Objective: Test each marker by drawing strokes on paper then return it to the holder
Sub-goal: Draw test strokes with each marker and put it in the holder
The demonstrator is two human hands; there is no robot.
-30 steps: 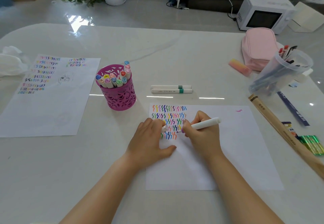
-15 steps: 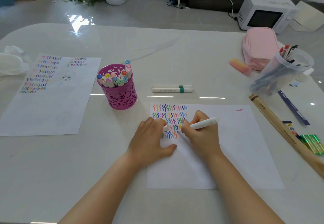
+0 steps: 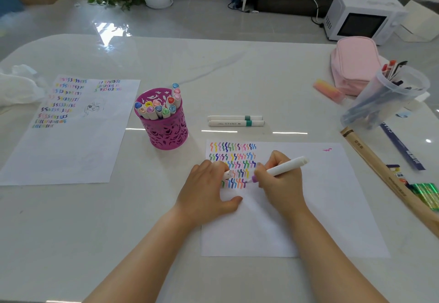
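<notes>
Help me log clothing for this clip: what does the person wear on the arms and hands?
Nothing worn shows. The left forearm and right forearm are bare down to the frame's lower edge, with no sleeves in view. The left hand and right hand show no gloves, rings, watch or bracelet. Nails are too small to judge.

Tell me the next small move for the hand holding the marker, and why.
Probably pull the tip down into one short stroke. The right hand pinches the marker with its purple tip on the paper at the end of the bottom row of strokes, where bare space remains; the left hand steadies the sheet, gripping what looks like the cap.
</notes>
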